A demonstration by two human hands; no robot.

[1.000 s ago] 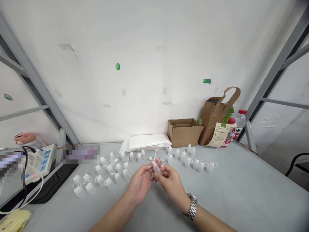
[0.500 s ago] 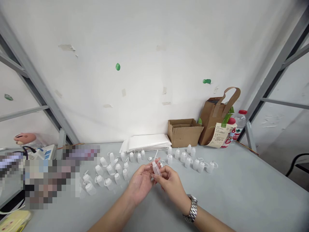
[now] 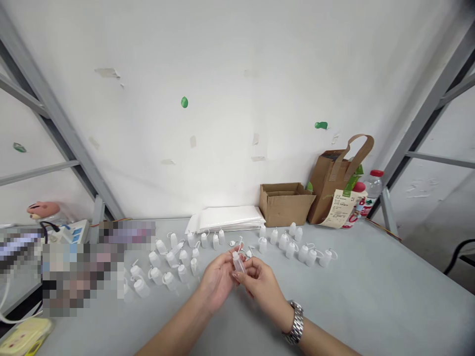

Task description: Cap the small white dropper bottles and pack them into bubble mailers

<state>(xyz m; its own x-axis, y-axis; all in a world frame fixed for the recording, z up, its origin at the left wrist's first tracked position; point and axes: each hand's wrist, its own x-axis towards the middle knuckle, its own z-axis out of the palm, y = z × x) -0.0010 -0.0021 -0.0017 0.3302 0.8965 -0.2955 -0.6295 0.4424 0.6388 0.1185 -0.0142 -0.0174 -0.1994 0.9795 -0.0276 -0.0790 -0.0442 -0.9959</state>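
Observation:
A small translucent plastic bottle (image 3: 239,264) is held upright, slightly tilted, between my hands above the grey table. My right hand (image 3: 260,281) pinches its lower part between thumb and fingers. Behind the bottle, my left hand (image 3: 218,278) is half curled with its palm up; its fingertips are partly hidden, and a thin white cap strap (image 3: 240,243) shows by them. Several similar bottles with looped straps stand to the left (image 3: 169,259) and to the right (image 3: 291,250). A few small white caps (image 3: 248,253) lie just beyond my hands.
Behind the bottles are a stack of white envelopes (image 3: 226,218), an open cardboard box (image 3: 285,207), a brown paper bag (image 3: 322,183) and a red-capped bottle (image 3: 374,185). At left are a power strip (image 3: 70,237) and a yellow case (image 3: 25,336).
The thin strap has come away from the top of the held bottle and now shows above it by my left fingers. The whole view has shifted slightly.

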